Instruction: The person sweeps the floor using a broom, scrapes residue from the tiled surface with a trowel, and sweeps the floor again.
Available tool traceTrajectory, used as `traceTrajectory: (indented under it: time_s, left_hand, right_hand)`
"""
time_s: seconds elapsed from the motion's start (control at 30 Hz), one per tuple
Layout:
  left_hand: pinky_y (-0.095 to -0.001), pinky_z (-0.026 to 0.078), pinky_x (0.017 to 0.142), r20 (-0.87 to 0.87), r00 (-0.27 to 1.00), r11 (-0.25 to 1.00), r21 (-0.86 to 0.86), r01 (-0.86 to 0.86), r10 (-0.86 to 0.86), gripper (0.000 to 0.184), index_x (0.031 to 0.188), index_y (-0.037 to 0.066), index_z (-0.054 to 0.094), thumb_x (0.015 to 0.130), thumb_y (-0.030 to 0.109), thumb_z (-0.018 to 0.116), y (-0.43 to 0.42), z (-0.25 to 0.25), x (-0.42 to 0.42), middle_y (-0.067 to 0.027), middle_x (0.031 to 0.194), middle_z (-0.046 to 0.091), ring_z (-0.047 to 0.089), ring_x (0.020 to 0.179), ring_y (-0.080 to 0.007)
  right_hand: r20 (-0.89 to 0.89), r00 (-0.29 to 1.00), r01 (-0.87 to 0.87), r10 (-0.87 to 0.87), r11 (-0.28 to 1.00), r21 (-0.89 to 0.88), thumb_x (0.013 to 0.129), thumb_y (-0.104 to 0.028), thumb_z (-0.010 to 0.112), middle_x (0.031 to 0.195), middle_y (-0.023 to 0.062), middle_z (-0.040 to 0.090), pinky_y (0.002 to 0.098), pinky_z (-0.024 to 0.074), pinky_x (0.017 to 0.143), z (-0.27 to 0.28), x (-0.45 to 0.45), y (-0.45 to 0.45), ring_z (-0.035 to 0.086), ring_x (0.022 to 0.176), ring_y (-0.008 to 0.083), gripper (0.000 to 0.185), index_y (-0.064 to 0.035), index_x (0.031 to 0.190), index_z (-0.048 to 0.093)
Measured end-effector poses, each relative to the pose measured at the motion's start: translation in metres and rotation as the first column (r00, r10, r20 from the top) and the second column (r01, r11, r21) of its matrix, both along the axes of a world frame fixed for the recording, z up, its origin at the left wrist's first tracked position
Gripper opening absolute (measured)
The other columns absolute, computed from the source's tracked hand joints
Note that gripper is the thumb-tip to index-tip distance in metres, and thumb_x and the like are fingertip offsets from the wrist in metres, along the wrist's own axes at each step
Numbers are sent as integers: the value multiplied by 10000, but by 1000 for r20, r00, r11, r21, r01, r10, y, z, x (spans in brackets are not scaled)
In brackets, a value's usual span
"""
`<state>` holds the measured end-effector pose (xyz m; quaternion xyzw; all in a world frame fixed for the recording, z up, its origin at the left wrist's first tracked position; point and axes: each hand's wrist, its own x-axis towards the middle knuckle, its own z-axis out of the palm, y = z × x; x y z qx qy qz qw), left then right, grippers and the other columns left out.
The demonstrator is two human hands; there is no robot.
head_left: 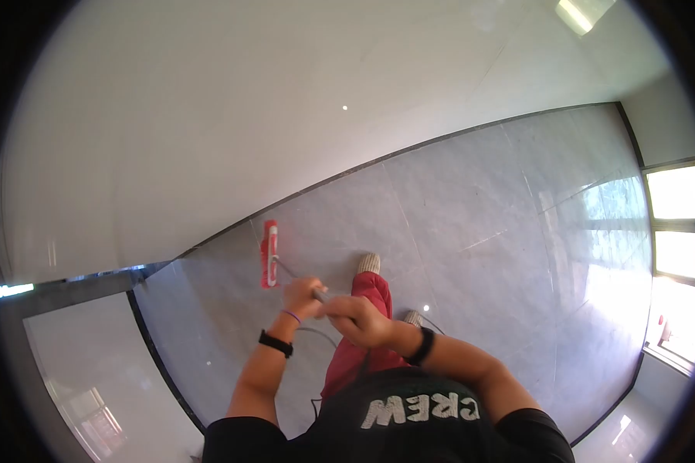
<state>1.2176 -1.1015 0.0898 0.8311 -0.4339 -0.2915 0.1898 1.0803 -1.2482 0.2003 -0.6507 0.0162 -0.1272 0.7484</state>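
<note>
Grey tiles (455, 216) lie beneath the broom (269, 255), its handle (286, 268) slanting forward-left from the gripping left hand (304, 298) and right hand (360, 319).

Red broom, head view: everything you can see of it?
The broom has a long, narrow head with red bristles and a pale strip along it, plastic by its look. A thin grey handle slants from mid-head to the left hand, nearer the head, and the right hand, further along; both are closed round it. The head is over the grey floor, near the pale wall; whether it touches the floor is unclear.
</note>
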Motion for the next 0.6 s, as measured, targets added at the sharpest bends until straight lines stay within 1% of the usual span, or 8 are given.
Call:
traceTrajectory:
  time_s: [0.07, 0.1, 0.17, 0.2, 0.27, 0.37, 0.43, 0.6]
  left_hand:
    - [-428, 454, 591, 25, 1000, 985, 172, 13, -18, 243, 666, 102, 577, 743, 327, 625, -3, -23, 45, -109, 731, 585, 584, 705, -325]
    - [-428, 454, 591, 18, 1000, 985, 173, 20, -24, 243, 666, 102, 577, 743, 327, 625, -15, -33, 57, -109, 731, 585, 584, 705, -325]
    - [-430, 463, 604, 53, 973, 974, 19, 226, -227, 237, 676, 103, 578, 732, 329, 625, -52, -47, 64, -112, 744, 587, 588, 714, -323]
    - [-434, 464, 604, 21, 977, 977, -1, 214, -214, 229, 678, 105, 577, 725, 323, 627, -79, -49, 59, -108, 745, 587, 588, 713, -322]
    - [-443, 464, 612, -21, 974, 970, -102, 223, -226, 207, 667, 113, 571, 720, 306, 623, -142, -43, 33, -101, 736, 583, 587, 701, -328]
    - [-449, 462, 649, -155, 949, 932, -286, 223, -275, 144, 739, 140, 579, 731, 277, 622, -212, -32, -5, -60, 804, 591, 582, 770, -324]
    - [-418, 463, 609, -177, 905, 874, -383, 300, -388, 167, 716, 118, 555, 744, 270, 618, -249, -25, -21, -64, 764, 588, 562, 705, -321]
    - [-409, 453, 606, -158, 837, 771, -506, 386, -523, 168, 726, 119, 551, 758, 271, 614, -289, 30, -56, -42, 773, 588, 563, 704, -304]
  right_hand:
    - [-67, 997, 47, -43, 997, 63, 801, 13, 442, 747, 94, 546, 290, 417, 610, -17, 35, -6, 510, 653, 160, 243, 4, 999, 583]
    - [-159, 985, 79, -62, 992, 102, 805, 9, 442, 744, 94, 553, 279, 420, 611, -21, 47, -15, 517, 659, 152, 235, 1, 988, 590]
    - [-269, 956, 155, -121, 982, 108, 802, 12, 438, 730, 94, 559, 273, 427, 605, -20, 56, -38, 524, 649, 156, 229, 0, 961, 603]
    - [-288, 944, 191, -162, 979, 75, 795, 18, 433, 719, 93, 559, 278, 432, 597, -12, 49, -54, 525, 632, 167, 231, 3, 943, 609]
    - [-184, 919, 306, -348, 925, -225, 754, 54, 425, 691, 107, 559, 297, 436, 576, 3, 35, -82, 529, 602, 182, 240, 9, 898, 611]
    - [-227, 883, 317, -411, 878, -359, 709, 86, 425, 677, 127, 561, 304, 439, 575, 49, 20, -112, 537, 593, 211, 241, 12, 851, 606]
    - [-234, 831, 324, -504, 782, -533, 696, 73, 478, 688, 146, 584, 348, 454, 644, 61, 14, -121, 574, 649, 285, 224, -6, 855, 613]
    - [-39, 783, 475, -620, 637, -607, 715, 109, 455, 673, 139, 545, 301, 439, 563, 106, -6, -129, 533, 588, 245, 158, 48, 827, 549]
